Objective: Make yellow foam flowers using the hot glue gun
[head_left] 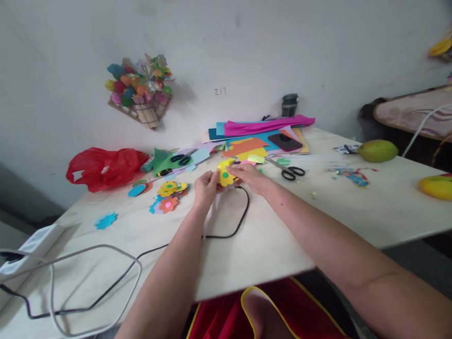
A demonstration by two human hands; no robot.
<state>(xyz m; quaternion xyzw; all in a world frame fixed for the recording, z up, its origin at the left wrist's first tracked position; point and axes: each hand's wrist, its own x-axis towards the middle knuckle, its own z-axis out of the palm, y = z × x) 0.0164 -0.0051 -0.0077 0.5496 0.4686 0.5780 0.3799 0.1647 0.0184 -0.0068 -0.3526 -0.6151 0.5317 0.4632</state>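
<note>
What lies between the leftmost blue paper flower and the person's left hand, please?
In the head view, a cluster of paper flowers lies between them.

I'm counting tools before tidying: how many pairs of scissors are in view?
2: one pair partly over the green paper, another pair beyond the right hand. More may be hidden.

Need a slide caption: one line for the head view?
Left hand and right hand hold a green-centred yellow flower cut-out over a white table, near more flower cut-outs.
</note>
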